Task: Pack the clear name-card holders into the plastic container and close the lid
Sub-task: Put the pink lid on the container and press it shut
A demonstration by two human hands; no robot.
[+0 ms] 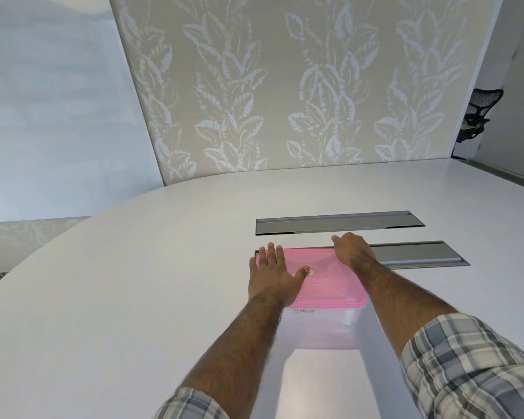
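Pink lid [324, 276] sits on the clear plastic container [318, 328]; left hand [273, 275] flat and spread at 9 o'clock, right hand [353, 252] curled over the 1 o'clock corner, apparently pressing it shut; no name-card holders visible outside.

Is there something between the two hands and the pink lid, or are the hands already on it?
Nothing visible stands between them. The left hand lies flat on the pink lid at its left side, and the right hand presses at its far right corner. The lid already sits on the clear container.

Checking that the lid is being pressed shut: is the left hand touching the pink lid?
Touching. The head view shows the left hand lying flat on the pink lid, thumb across its top, with no gap visible.
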